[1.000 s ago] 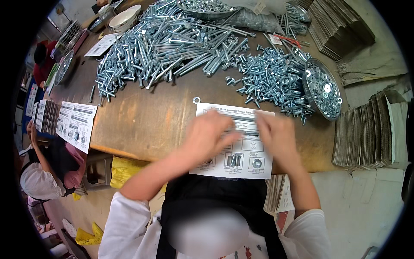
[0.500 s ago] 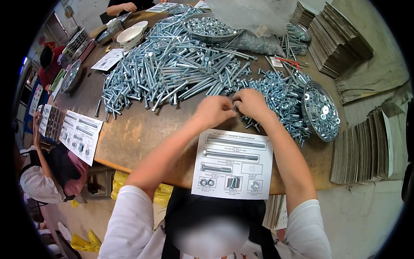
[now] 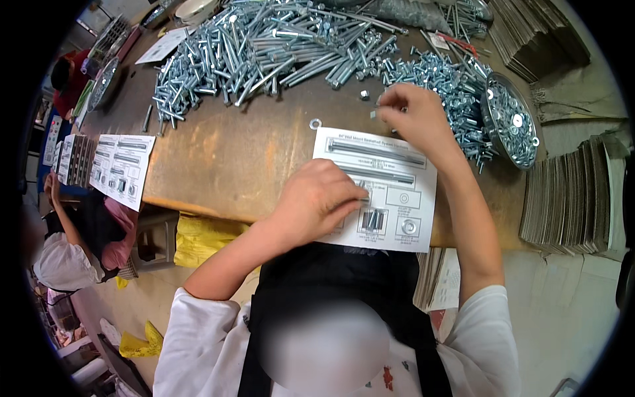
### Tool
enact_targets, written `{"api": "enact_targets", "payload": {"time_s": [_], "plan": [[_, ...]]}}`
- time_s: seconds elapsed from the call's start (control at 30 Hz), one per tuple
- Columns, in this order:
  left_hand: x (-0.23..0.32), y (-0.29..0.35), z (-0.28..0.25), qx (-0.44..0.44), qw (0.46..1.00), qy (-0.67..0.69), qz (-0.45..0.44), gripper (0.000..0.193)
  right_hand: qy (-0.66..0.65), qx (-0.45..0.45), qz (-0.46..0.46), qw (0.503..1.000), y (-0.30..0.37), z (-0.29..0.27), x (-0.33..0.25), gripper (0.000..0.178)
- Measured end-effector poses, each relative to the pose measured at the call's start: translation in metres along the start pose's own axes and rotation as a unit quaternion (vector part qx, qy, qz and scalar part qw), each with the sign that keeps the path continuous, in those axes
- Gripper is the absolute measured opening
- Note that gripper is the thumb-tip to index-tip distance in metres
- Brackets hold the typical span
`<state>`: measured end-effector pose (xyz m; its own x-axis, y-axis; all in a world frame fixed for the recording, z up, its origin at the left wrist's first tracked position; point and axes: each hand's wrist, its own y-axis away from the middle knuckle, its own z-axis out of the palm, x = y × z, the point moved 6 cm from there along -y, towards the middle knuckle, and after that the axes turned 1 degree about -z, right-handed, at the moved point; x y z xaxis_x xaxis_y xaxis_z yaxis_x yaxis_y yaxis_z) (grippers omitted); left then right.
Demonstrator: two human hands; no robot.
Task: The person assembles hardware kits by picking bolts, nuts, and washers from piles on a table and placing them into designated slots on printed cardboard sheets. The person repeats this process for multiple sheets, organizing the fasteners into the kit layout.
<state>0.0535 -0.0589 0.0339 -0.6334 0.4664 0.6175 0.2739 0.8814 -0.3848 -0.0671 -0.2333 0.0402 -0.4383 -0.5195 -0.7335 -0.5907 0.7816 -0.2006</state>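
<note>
My left hand [image 3: 317,202] hovers over a printed sheet [image 3: 400,178] with pictures of bolts, nuts and washers. Its thumb and fingertips are pinched together, with a small shiny metal fastener showing at the tips. My right hand [image 3: 418,119] is beyond the sheet's far edge, by the small bolts [image 3: 453,86]. Its fingers are curled in a pinch, and a bit of metal shows at the tips; its exact kind is unclear. Near it a nut [image 3: 364,95] lies on the table, and a washer [image 3: 315,124] rests just off the sheet's far left corner.
A large heap of long bolts [image 3: 264,49] covers the far table [image 3: 218,159]. At right stand a metal bowl of washers [image 3: 512,119] and stacks of cardboard [image 3: 569,192]. Another printed sheet [image 3: 122,169] hangs over the left edge; a person [image 3: 69,258] sits beyond.
My left hand has come back from the bolts toward me, over the sheet. My right hand has shifted slightly right. A nut and a washer now show on the table; the whole view has shifted.
</note>
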Motion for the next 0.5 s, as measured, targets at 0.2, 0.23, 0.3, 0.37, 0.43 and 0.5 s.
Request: {"api": "enact_targets", "payload": {"time_s": [0.2,0.23,0.3,0.37,0.43,0.5], "plan": [[0.019,0.025,0.024,-0.002,0.996,-0.087,-0.005,0.021,0.006,-0.207,-0.064,0.976,0.104,0.027,-0.041,0.018],[0.021,0.025,0.027,-0.009,0.995,-0.097,0.001,0.022,0.02,-0.217,-0.069,0.974,0.111,0.032,-0.04,0.022],[0.023,0.026,0.033,-0.02,0.995,-0.099,0.003,0.023,0.031,-0.211,-0.078,0.974,0.116,0.037,-0.04,0.023],[0.024,0.026,0.039,-0.027,0.996,-0.084,-0.004,0.026,0.04,-0.21,-0.071,0.974,0.119,0.036,-0.038,0.029],[0.025,0.027,0.038,-0.028,0.997,-0.066,-0.039,0.03,0.057,-0.148,-0.066,0.985,0.128,0.025,-0.037,0.026],[0.024,0.027,0.039,-0.022,0.997,-0.049,-0.064,0.035,0.077,-0.116,-0.039,0.989,0.136,0.018,-0.035,0.022]]}}
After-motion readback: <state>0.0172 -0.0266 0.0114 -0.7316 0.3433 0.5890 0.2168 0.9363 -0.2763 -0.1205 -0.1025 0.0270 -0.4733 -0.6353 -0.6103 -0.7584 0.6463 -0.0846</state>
